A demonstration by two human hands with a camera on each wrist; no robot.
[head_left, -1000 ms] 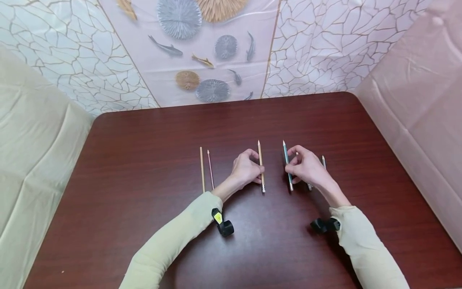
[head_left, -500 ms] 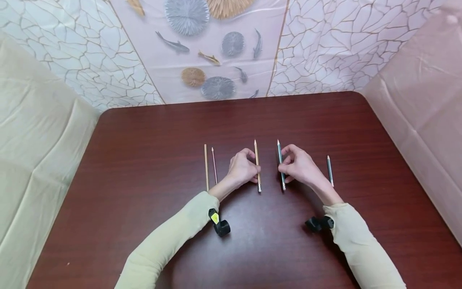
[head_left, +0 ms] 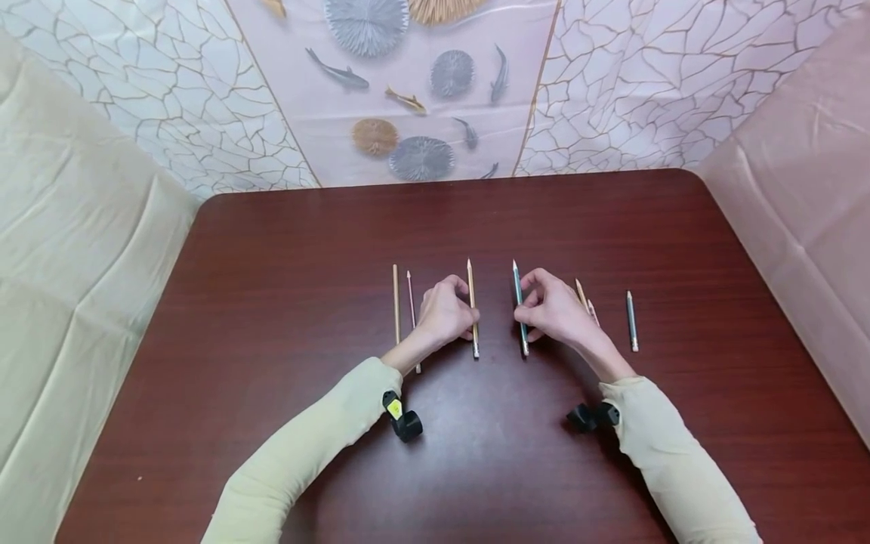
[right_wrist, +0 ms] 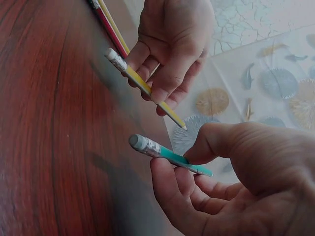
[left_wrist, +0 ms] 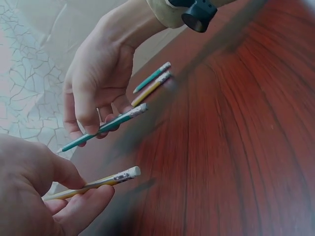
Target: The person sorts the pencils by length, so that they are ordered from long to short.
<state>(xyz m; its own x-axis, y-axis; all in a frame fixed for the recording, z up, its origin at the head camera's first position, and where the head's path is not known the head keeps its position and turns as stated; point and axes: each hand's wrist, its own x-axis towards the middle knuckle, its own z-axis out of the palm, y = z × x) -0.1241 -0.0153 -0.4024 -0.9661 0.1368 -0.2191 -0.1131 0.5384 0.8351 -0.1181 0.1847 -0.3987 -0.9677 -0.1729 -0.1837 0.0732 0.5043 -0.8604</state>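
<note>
In the head view my left hand (head_left: 445,311) pinches a yellow pencil (head_left: 472,283) between thumb and fingers, tip pointing away. To its right, my right hand (head_left: 552,308) pinches a teal pencil (head_left: 517,283), roughly parallel with the yellow one and a small gap apart. Shadows in both wrist views fall apart from these pencils, so they hang above the table. White erasers face the near side: one on the yellow pencil (left_wrist: 118,177), and a greyish one on the teal pencil (right_wrist: 167,153). My fingers cover part of each shaft.
Left of the left hand lie a gold-coloured pencil (head_left: 396,302) and a dark red pencil (head_left: 411,295) on the brown table (head_left: 306,249). Beyond the right hand lie a yellow pencil (head_left: 581,292), a partly hidden pinkish one (head_left: 592,310) and a shorter teal pencil (head_left: 632,321). Fabric walls surround the table.
Both hands have shifted left over the table with their pencils, keeping a similar gap. Pencils behind the right hand have come into fuller view. The head view has turned slightly.
</note>
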